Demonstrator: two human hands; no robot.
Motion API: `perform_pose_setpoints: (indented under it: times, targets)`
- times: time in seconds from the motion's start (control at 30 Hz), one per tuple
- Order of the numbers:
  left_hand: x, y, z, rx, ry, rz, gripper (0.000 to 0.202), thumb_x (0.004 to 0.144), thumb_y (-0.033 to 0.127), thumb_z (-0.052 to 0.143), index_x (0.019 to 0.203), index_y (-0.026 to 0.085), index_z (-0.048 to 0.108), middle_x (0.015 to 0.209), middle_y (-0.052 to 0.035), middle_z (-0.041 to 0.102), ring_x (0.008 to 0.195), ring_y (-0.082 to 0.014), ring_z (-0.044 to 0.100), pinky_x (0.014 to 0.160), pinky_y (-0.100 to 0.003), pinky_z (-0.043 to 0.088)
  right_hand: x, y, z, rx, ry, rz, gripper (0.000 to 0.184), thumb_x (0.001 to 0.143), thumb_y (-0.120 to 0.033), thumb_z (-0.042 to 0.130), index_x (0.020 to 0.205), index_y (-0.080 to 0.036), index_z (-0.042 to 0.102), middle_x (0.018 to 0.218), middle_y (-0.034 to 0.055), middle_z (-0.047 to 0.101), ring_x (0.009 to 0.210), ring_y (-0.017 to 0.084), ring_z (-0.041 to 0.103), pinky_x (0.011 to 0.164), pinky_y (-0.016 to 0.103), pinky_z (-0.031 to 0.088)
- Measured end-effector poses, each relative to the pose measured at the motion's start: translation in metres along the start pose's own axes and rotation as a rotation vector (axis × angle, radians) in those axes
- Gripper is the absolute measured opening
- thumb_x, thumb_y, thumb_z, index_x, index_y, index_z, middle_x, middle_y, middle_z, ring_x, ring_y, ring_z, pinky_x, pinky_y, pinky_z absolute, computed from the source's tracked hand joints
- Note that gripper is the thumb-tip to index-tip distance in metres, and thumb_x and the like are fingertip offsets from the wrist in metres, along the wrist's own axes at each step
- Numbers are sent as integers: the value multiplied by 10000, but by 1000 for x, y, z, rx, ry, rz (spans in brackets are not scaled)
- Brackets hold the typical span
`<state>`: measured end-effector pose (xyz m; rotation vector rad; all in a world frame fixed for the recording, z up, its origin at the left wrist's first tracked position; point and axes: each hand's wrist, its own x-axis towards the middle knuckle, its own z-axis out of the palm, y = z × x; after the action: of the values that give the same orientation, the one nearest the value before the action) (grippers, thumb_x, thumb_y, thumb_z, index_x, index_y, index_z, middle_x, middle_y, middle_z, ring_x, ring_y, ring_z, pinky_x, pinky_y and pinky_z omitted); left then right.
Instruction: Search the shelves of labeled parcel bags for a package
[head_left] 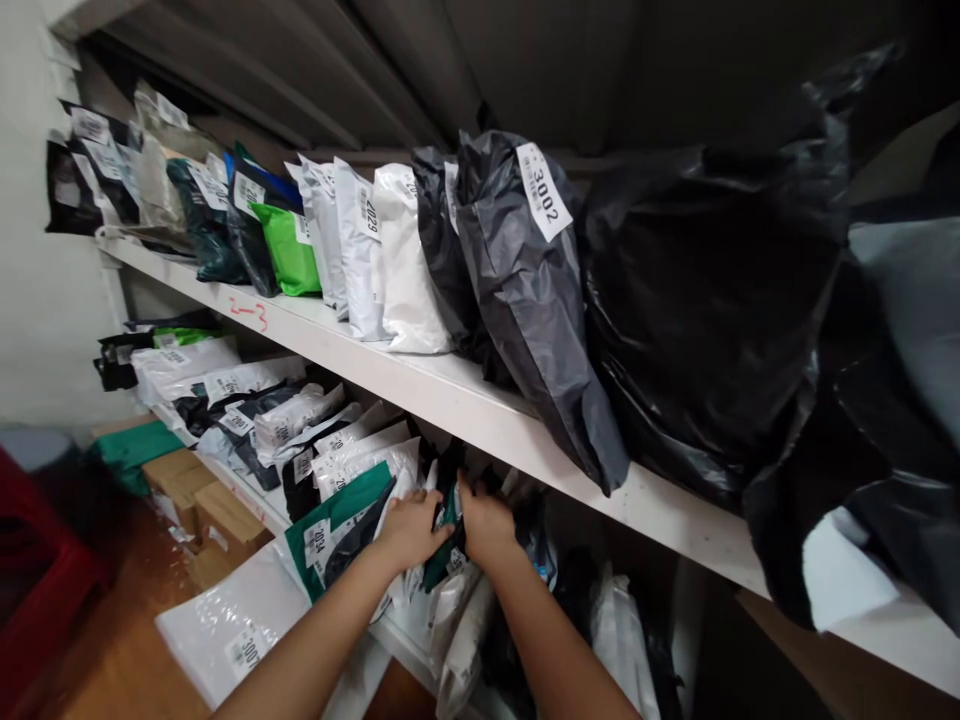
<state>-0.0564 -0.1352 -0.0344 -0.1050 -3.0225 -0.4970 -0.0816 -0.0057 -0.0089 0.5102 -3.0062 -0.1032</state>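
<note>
My left hand (411, 527) rests on the upper edges of mailer bags on the lower shelf, its fingers apart and its thumb pointing right. Close to its right, my right hand (487, 525) reaches in among the bags with a finger stretched out; some of its fingers are hidden. Between the two hands stands a dark green mailer bag (437, 568). A green mailer bag (315, 541) labelled 2034 leans left of my left hand. Under my left forearm a white plastic bag (240, 622) labelled 3007 sticks out past the shelf.
Above my hands runs the upper shelf (360, 368), marked 2-3. It carries a grey bag (525, 290) labelled 3002, a large black bag (705, 320) and several smaller parcels. Cardboard boxes (225, 520) and a red stool (45, 580) stand on the left.
</note>
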Motion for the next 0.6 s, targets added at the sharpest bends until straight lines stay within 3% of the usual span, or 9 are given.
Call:
perform_pose_setpoints:
  times: [0.07, 0.1, 0.17, 0.23, 0.3, 0.33, 0.4, 0.5, 0.6]
  targets:
    - [-18, -19, -17, -14, 139, -42, 449, 874, 261, 409, 1318, 245, 473, 1346, -52, 541, 1245, -189, 472, 1076, -385, 339, 8, -13, -6, -27, -30, -33, 980, 611, -16, 656, 1486, -213, 261, 1478, 230, 350, 1147, 370, 560, 891, 456, 492]
    - [-28, -32, -23, 0, 239, -129, 463, 860, 242, 418, 1320, 256, 467, 1372, -54, 507, 1281, -215, 430, 1107, -441, 293, 12, -18, -6, -9, -38, -139, 1047, 564, -31, 709, 1485, -237, 256, 1535, 197, 262, 1251, 384, 475, 968, 486, 448]
    - [-46, -63, -23, -5, 413, -403, 557, 797, 365, 534, 1325, 202, 461, 1388, -145, 446, 1302, -367, 364, 1071, -619, 254, 18, -25, -1, 81, -35, -431, 1089, 509, -137, 790, 1467, -270, 288, 1574, 110, 209, 1414, 368, 233, 1125, 541, 253]
    - [-60, -93, -4, -229, 480, -580, 899, 661, 587, 630, 1360, 79, 386, 1340, -243, 434, 1263, -444, 381, 1031, -626, 313, 23, -28, 10, 199, -73, -588, 1006, 563, -310, 783, 1453, -286, 314, 1562, 84, 256, 1424, 355, 207, 1148, 562, 161]
    - [-70, -114, 30, -669, 484, -538, 1054, 561, 695, 647, 1316, 11, 373, 1291, -257, 478, 1220, -391, 462, 1052, -514, 372, 24, -28, 23, 291, -130, -501, 961, 615, -416, 736, 1461, -294, 297, 1541, 111, 287, 1356, 373, 340, 1123, 552, 214]
    - [-73, -119, 49, -885, 463, -496, 1025, 573, 711, 639, 1304, 43, 375, 1272, -231, 515, 1196, -364, 503, 1054, -493, 388, 23, -27, 29, 329, -158, -425, 967, 624, -438, 724, 1470, -298, 275, 1535, 128, 281, 1321, 378, 388, 1105, 535, 249]
    - [-75, -116, 87, -1103, 444, -356, 949, 605, 646, 682, 1320, 104, 373, 1277, -190, 550, 1229, -340, 503, 1088, -484, 368, 22, -24, 36, 399, -204, -322, 974, 629, -448, 722, 1473, -310, 256, 1514, 145, 274, 1294, 370, 422, 1082, 494, 290]
    - [-69, -95, 119, -1096, 461, -87, 893, 651, 404, 718, 1405, 169, 301, 1452, -142, 423, 1351, -301, 388, 1157, -458, 285, 19, -20, 38, 474, -216, -286, 944, 619, -416, 736, 1450, -285, 306, 1425, 147, 357, 1277, 341, 437, 1062, 441, 319]
    - [-57, -77, 121, -1036, 481, -37, 795, 662, 222, 597, 1406, 181, 321, 1444, -110, 446, 1343, -267, 408, 1158, -467, 287, 18, -17, 38, 497, -190, -287, 894, 639, -385, 715, 1432, -230, 331, 1254, 132, 491, 1197, 311, 498, 1027, 409, 354]
